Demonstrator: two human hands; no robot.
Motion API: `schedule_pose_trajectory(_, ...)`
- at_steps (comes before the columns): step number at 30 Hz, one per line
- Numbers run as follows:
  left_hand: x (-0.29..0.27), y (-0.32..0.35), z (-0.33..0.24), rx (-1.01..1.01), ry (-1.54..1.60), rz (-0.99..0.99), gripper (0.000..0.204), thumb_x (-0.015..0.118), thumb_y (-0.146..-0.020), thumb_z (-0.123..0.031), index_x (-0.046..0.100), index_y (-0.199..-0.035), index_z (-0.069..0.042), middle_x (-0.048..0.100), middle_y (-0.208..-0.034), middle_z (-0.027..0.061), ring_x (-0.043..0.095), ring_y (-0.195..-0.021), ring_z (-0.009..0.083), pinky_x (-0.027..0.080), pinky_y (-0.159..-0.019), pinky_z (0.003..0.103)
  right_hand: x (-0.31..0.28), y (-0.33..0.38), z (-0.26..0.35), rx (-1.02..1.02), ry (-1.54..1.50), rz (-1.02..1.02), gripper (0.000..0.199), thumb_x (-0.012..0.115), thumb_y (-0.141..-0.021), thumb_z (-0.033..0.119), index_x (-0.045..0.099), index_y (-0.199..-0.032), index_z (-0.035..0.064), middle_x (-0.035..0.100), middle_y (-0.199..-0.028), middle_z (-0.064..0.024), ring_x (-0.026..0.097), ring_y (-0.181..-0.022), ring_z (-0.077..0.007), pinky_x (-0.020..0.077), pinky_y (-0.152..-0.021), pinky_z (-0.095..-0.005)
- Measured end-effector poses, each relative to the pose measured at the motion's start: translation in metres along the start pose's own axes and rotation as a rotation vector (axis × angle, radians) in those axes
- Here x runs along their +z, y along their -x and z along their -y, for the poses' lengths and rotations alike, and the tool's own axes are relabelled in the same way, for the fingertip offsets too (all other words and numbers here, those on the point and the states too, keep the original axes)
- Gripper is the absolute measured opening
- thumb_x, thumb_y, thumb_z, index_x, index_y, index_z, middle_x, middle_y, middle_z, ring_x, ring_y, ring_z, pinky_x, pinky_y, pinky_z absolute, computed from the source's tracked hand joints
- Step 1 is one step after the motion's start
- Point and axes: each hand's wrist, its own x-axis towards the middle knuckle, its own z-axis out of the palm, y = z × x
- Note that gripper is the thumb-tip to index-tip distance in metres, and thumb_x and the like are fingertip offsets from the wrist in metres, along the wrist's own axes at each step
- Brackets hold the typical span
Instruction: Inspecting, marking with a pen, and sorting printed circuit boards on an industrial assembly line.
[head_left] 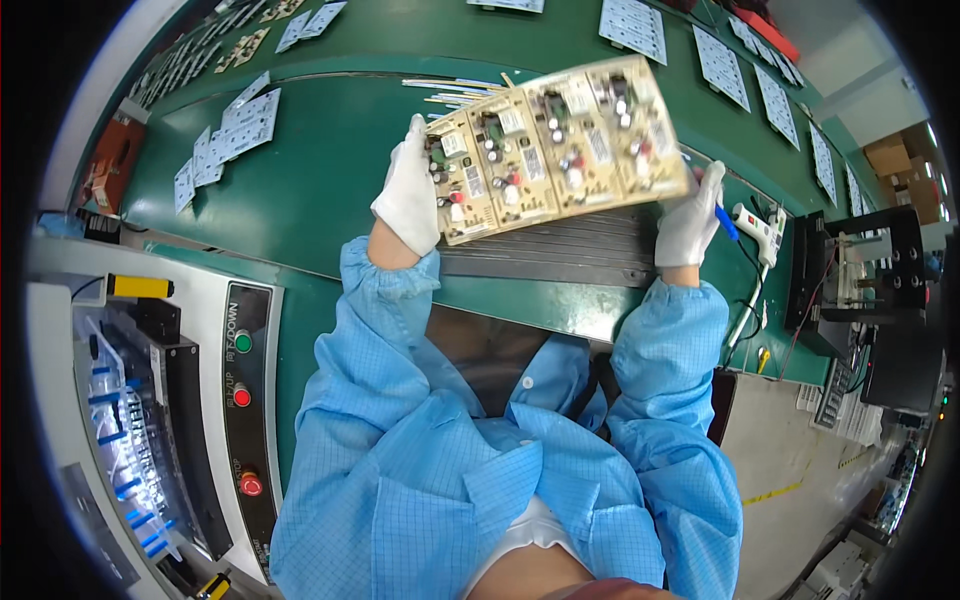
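A tan circuit board panel [560, 150], made of several joined boards with capacitors, white blocks and labels, is held up between my two gloved hands, component side showing. Its right end is tilted up and away. My left hand [408, 193] is closed on the panel's left edge. At the lower right corner my right hand [688, 222] grips the panel, its fingers partly hidden behind it. A blue pen-like thing [726, 222] sticks out of the right hand. Under the panel lies a dark grey ridged plate [560, 248] on the green bench.
Thin strips [440, 98] lie behind the panel. White boards [235, 130] are stacked at the left, more [720, 65] on the far surface. At the right are a white glue gun [762, 235] and a black fixture [870, 265]. A machine with a button panel [245, 370] stands lower left.
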Motion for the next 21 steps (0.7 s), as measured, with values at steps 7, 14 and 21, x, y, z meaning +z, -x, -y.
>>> schedule_pose_trajectory(7, 0.003, 0.005, 0.002, -0.234, 0.685, 0.448, 0.057, 0.024, -0.101, -0.048, 0.047, -0.128, -0.004, 0.061, -0.115, 0.0154, 0.063, -0.100, 0.0305, 0.054, -0.087, 0.048, 0.052, 0.100, 0.003, 0.035, 0.382, 0.969, 0.018, 0.057, -0.091, 0.016, 0.060, -0.084, 0.0001, 0.062, -0.061, -0.0139, 0.063, -0.051, -0.0219, 0.0491, -0.046, -0.0323)
schedule_pose_trajectory(14, -0.016, 0.035, 0.009, 0.430, -0.716, 0.079, 0.043, 0.031, -0.103, -0.030, 0.049, -0.124, 0.003, 0.061, -0.116, 0.0137, 0.061, -0.104, 0.0253, 0.050, -0.089, 0.035, 0.060, 0.122, -0.024, 0.152, 0.251, 1.127, 0.020, 0.052, -0.094, 0.018, 0.059, -0.093, -0.0002, 0.056, -0.051, -0.0040, 0.056, -0.043, -0.0100, 0.0406, -0.036, -0.0215)
schedule_pose_trajectory(21, -0.037, 0.003, -0.065, 0.167, 0.495, -0.257, 0.060, 0.023, -0.099, -0.055, 0.052, -0.124, -0.009, 0.060, -0.116, 0.0093, 0.060, -0.105, 0.0275, 0.049, -0.093, 0.050, 0.032, 0.120, 0.007, -0.584, 0.407, 1.124, 0.010, 0.060, -0.087, 0.011, 0.061, -0.092, 0.0032, 0.057, -0.061, -0.0072, 0.063, -0.061, -0.0201, 0.0485, -0.045, -0.0325)
